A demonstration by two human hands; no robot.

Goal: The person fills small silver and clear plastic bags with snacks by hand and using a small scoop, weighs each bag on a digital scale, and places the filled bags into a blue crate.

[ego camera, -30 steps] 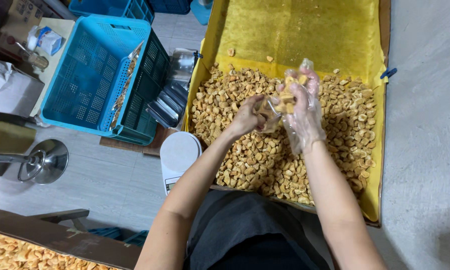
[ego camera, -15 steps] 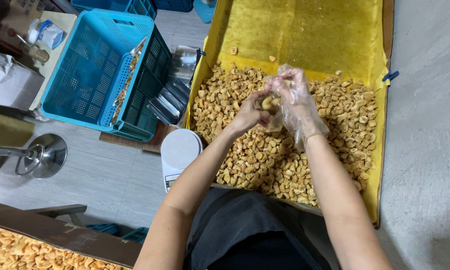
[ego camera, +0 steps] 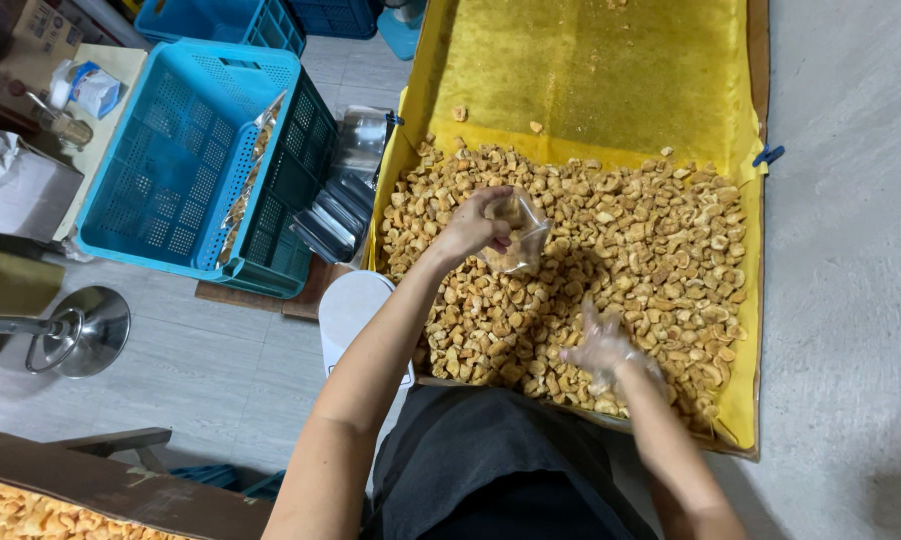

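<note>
Left hand (ego camera: 475,228) curled closed, raised; gloved right hand (ego camera: 600,345) spread, lowered.

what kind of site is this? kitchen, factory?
Probably a small food-packing workshop, not a home kitchen. A big yellow-lined tray holds a heap of golden snack pieces, the left hand holds a small clear bag, the gloved right hand scoops, and blue plastic crates stand alongside.

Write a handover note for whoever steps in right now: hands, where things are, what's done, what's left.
Left hand: holds a small clear bag open above the snacks.
Right hand: in a thin clear glove, down on the pile near the tray's front edge.
Done: the bag holds some pieces; filled packs stand in the blue basket to the left.
Left: most snacks lie loose in the yellow-lined tray.
</note>
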